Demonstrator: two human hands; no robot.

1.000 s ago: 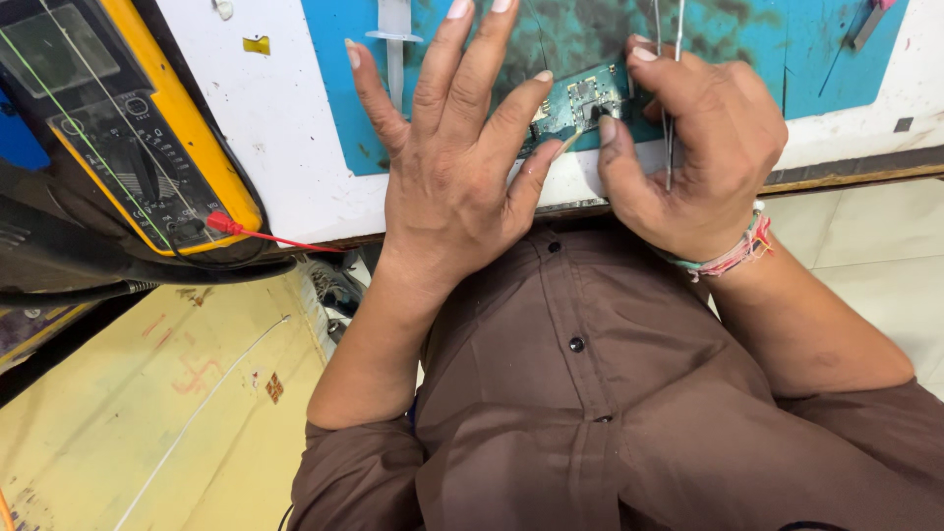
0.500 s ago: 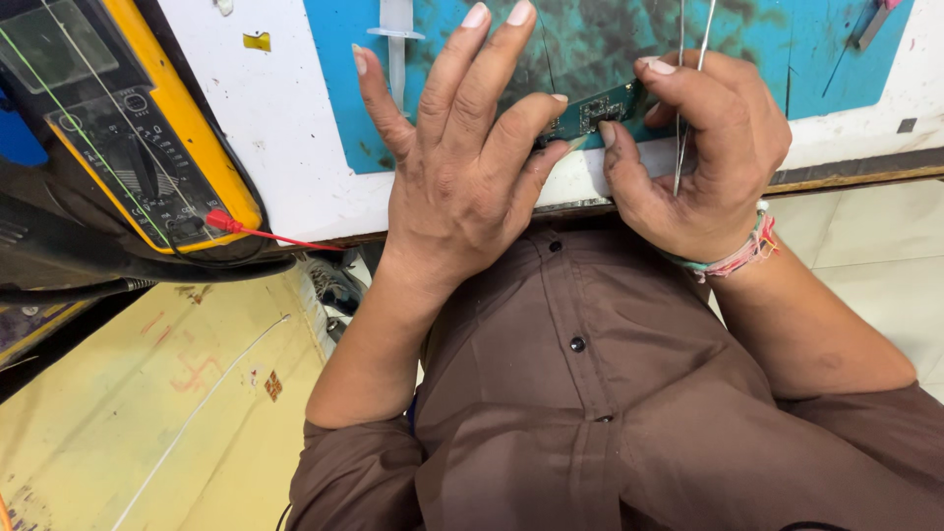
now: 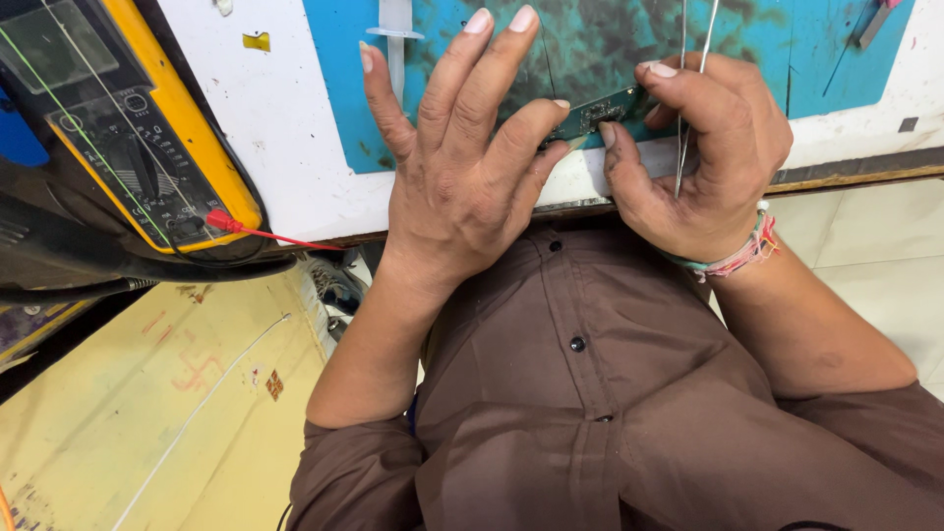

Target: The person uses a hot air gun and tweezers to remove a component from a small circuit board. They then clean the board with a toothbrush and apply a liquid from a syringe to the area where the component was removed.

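Observation:
A small green circuit board (image 3: 602, 111) lies on a stained blue work mat (image 3: 590, 39) near the bench's front edge. My left hand (image 3: 462, 167) rests flat with fingers spread, its ring and little fingers pressing the board's left end. My right hand (image 3: 703, 157) pinches the board's right end with thumb and forefinger and also holds thin metal tweezers (image 3: 688, 69) that point away from me. Most of the board is hidden under the fingers.
A yellow multimeter (image 3: 118, 128) with a red probe lead (image 3: 265, 234) sits at the left on the white bench (image 3: 295, 147). A syringe-like white tool (image 3: 395, 39) lies on the mat behind my left hand. My brown shirt fills the foreground; a yellow surface (image 3: 147, 413) lies lower left.
The board has slid further under my fingers, so less of it shows. My right hand has turned a little and the tweezers now stand more upright.

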